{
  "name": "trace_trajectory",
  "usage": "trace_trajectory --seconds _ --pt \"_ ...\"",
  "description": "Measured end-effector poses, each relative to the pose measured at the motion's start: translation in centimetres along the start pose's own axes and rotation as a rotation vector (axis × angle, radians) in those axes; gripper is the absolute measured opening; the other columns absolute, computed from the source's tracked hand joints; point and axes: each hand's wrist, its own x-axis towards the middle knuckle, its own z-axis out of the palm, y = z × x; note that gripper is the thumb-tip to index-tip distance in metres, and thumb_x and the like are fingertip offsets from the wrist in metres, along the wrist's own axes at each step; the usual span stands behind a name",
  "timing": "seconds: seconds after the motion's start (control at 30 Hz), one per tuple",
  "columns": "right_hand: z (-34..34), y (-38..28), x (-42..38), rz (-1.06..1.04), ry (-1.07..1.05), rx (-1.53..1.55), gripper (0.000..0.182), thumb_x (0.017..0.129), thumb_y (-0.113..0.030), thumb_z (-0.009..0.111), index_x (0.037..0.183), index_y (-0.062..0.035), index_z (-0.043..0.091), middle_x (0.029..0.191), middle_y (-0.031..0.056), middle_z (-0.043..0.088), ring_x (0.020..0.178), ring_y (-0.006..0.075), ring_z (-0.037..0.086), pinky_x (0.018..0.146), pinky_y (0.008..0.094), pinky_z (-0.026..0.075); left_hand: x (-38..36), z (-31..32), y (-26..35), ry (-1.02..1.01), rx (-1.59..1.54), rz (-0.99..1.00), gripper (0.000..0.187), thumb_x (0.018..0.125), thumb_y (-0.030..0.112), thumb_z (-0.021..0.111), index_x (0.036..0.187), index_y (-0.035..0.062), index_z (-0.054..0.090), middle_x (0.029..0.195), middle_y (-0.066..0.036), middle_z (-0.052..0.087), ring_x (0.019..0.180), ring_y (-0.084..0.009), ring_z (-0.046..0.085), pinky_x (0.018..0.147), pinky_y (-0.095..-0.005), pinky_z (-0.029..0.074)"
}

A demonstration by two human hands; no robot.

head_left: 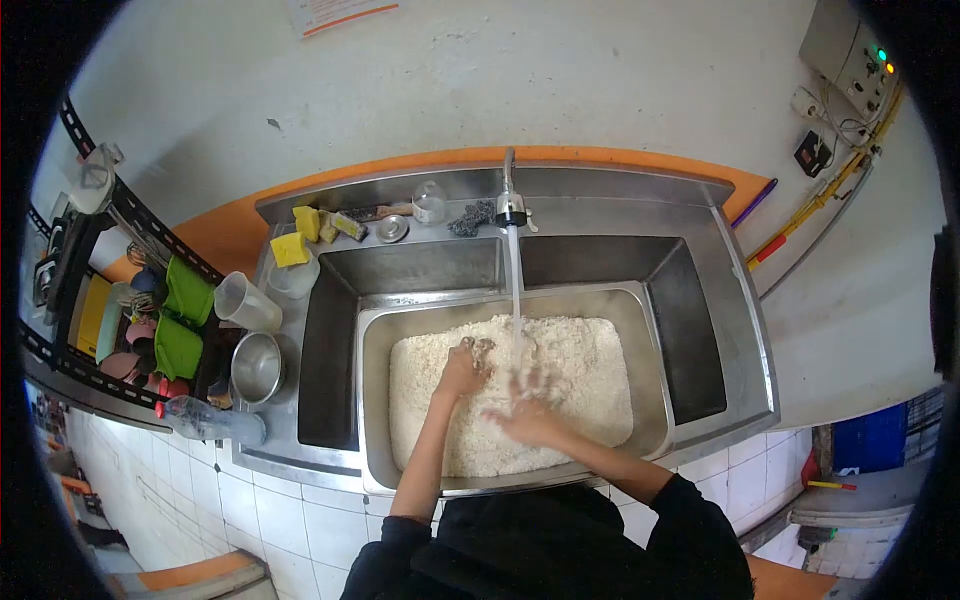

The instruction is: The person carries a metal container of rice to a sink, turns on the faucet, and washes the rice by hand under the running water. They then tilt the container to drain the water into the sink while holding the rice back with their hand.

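Observation:
A large rectangular metal pan (pixel 376 400) filled with wet white rice (pixel 590 400) rests across the sink. From the faucet (pixel 511 210), a stream of water (pixel 516 290) falls into the rice. My left hand (pixel 466 368) is in the rice, left of the stream, its fingers curled around some grains; the fingertips are partly hidden. Just below the stream, my right hand (pixel 532 412) is over the rice, blurred by motion, with its fingers spread.
Yellow sponges (pixel 291 249), a steel scrubber (pixel 472 218) and a glass jar (pixel 429 202) line the sink's back ledge. On the left stand a plastic jug (pixel 247 303), a metal bowl (pixel 257 367) and a plastic bottle (pixel 212 420), beside a rack with green bins (pixel 180 345).

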Motion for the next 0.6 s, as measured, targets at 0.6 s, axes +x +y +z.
trace_trajectory --seconds 0.6 --pt "3.0 6.1 5.0 -1.129 0.148 -0.178 0.080 0.071 -0.057 0.039 0.129 -0.0164 0.003 0.134 0.0103 -0.001 0.121 0.0376 0.000 0.090 0.0606 0.000 0.0 -3.7 -1.9 -0.386 -0.972 -0.707 0.083 0.072 0.066 0.024 0.128 0.0059 0.009 0.133 -0.013 0.009 0.123 -0.0247 0.006 0.098 -0.0354 0.006"
